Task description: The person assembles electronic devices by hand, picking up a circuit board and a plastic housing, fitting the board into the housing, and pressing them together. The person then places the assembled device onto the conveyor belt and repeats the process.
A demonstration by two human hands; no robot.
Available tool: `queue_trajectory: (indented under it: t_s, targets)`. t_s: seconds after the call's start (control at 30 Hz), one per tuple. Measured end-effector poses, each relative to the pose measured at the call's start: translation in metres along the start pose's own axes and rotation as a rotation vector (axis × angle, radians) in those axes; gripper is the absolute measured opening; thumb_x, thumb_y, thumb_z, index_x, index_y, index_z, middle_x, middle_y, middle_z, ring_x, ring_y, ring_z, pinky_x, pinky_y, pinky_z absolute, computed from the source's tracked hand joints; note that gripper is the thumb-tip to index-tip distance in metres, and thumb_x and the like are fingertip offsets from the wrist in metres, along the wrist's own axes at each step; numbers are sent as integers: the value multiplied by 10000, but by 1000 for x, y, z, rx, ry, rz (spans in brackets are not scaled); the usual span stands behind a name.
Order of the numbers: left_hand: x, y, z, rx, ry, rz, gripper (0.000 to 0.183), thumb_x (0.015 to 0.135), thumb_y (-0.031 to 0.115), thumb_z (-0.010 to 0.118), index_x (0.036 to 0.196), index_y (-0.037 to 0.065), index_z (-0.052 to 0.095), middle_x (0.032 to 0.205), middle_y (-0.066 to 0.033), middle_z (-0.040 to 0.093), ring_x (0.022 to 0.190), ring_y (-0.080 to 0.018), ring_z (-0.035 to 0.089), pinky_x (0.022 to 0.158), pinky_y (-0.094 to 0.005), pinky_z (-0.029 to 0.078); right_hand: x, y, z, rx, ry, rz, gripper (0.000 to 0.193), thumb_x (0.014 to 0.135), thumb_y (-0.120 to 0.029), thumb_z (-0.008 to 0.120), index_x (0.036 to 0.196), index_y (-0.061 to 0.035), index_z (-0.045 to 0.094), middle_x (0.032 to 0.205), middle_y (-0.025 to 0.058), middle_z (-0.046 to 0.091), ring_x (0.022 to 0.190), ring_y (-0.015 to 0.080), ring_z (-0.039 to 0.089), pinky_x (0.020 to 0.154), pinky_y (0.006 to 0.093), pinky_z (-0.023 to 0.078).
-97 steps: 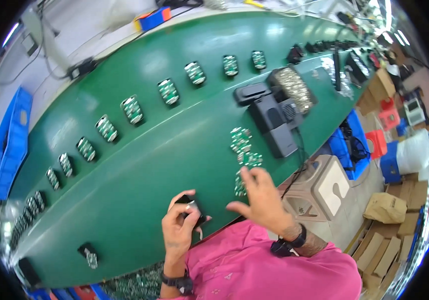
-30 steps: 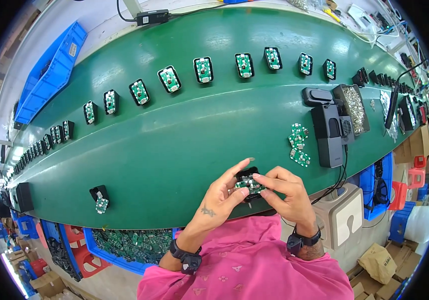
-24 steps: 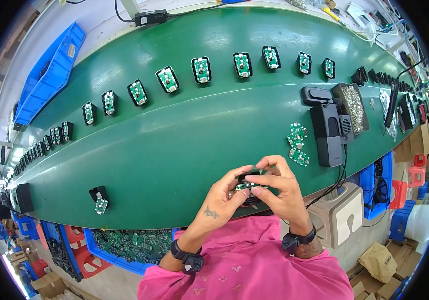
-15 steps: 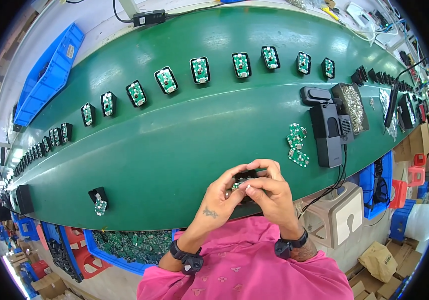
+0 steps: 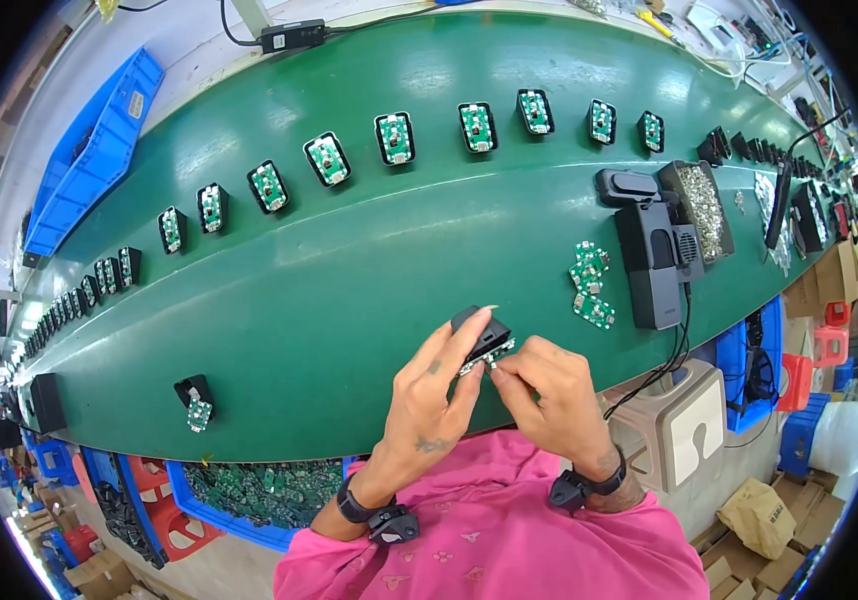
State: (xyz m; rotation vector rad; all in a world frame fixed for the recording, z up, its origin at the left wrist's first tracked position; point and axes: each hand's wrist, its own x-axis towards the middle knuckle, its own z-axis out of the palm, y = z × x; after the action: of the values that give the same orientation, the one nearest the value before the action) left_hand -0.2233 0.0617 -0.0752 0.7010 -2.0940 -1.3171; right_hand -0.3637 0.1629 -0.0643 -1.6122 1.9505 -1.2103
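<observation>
My left hand (image 5: 434,395) grips a small black plastic housing (image 5: 479,331) tilted on its side above the near edge of the green belt (image 5: 349,280). My right hand (image 5: 549,395) pinches the lower edge of the green circuit board (image 5: 486,355) that sits in that housing. The two hands touch at the fingertips. Both wrists wear dark watches, above a pink shirt.
A row of black housings with green boards (image 5: 394,138) curves along the far side of the belt. Loose boards (image 5: 586,283) lie right of my hands, next to a black machine (image 5: 654,255) and a tray of screws (image 5: 704,205). One housing (image 5: 194,400) sits near left. Blue bin of boards (image 5: 259,495) below.
My left hand has turned the housing from flat to tilted on edge, and my right hand has slid from on top of it to its lower edge. The belt items drifted slightly left.
</observation>
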Motion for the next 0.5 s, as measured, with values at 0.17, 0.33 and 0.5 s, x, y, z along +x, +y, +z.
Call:
queue_trajectory:
  t_s: [0.17, 0.33, 0.5]
  targets:
    - [2, 6, -4, -26, -70, 9, 568, 845, -90, 624, 1385, 77, 568, 1157, -154, 656, 913, -197, 663, 711, -279, 543, 6, 2, -9, 35, -77, -61, 64, 784, -3, 705, 796, -10, 643, 682, 83, 556, 548, 231, 552, 494, 346, 408]
    - [3, 8, -7, -65, -85, -11, 570, 842, -86, 620, 1386, 76, 566, 1158, -149, 656, 913, -204, 667, 706, -282, 549, 6, 3, -11, 74, -79, -12, 55, 769, -10, 697, 764, -20, 643, 664, 81, 552, 515, 227, 536, 476, 342, 405]
    - [3, 8, -7, -47, -107, -24, 573, 842, -85, 614, 1388, 80, 565, 1130, -135, 656, 900, -199, 663, 702, -282, 551, 6, 6, -13, 31, -126, -19, 48, 751, -17, 694, 764, -18, 649, 675, 84, 570, 527, 232, 552, 486, 340, 426]
